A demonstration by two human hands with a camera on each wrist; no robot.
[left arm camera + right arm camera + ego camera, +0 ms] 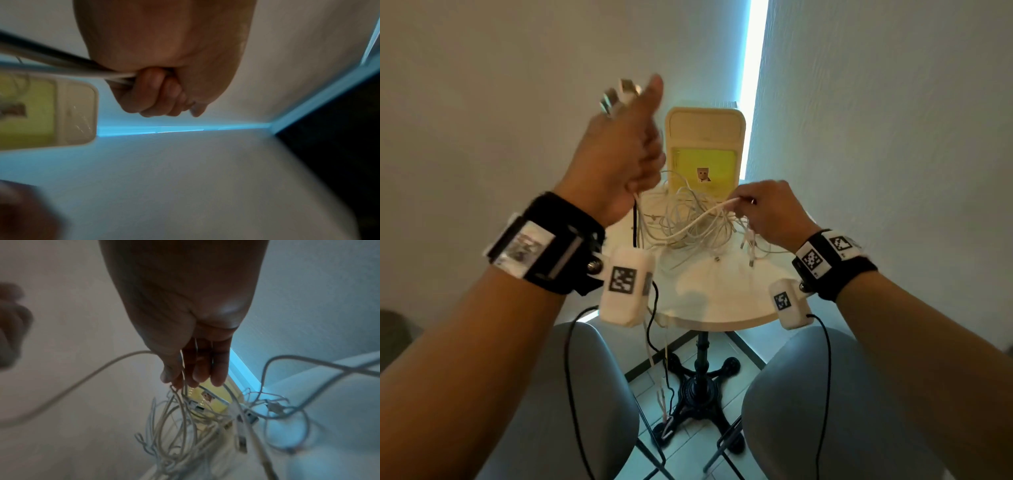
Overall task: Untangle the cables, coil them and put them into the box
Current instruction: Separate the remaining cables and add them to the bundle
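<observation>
The left hand (619, 150) squeezes some cables high while the right hand (770, 212) pinches one strand, to pull the knotted cables (688, 222) apart near the box (705, 150).

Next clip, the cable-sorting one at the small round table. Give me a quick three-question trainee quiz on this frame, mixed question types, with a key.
1. True or false: the raised left hand grips a bunch of cables in a closed fist.
2. The right hand pinches: A) a thin white cable B) the cream and yellow plastic box C) nothing.
3. Fill in: the tangled pile of white cables lies on the round white ____.

Key: 1 true; 2 A; 3 table.
</observation>
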